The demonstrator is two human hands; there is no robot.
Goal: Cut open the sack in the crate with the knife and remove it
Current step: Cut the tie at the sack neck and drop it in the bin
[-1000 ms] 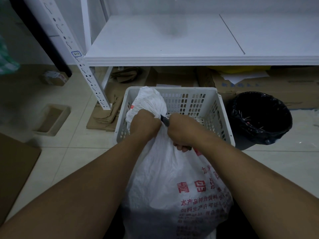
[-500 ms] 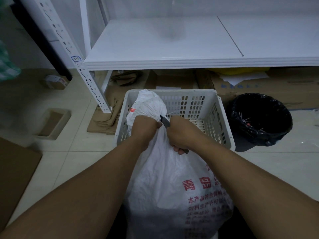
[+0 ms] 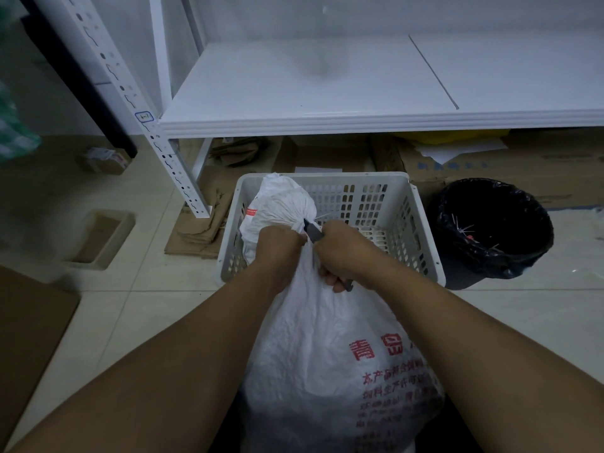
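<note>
While the left hand (image 3: 277, 243) clenches the gathered neck of the sack (image 3: 327, 338), the right hand (image 3: 343, 253) is wrapped around the handle of the knife (image 3: 312, 232), whose dark blade touches the neck just beyond the left fist. Sack: white, woven, printed in red; its bunched top lies inside the left half of the crate (image 3: 408, 223), and its bulk reaches past the near rim toward the camera. Crate: white, perforated, standing on a floor (image 3: 137, 305) of pale tiles. Just right of it stands a bin (image 3: 523, 256) lined with a black bag. Behind the crate a white shelf (image 3: 310, 86) spans the view, carried at left by a slotted post (image 3: 163, 152); flattened cardboard (image 3: 202, 223) lies beneath it. Farther left on the tiles sits a shallow tray (image 3: 98, 238), and a brown board (image 3: 26, 338) lies at the frame's edge.
</note>
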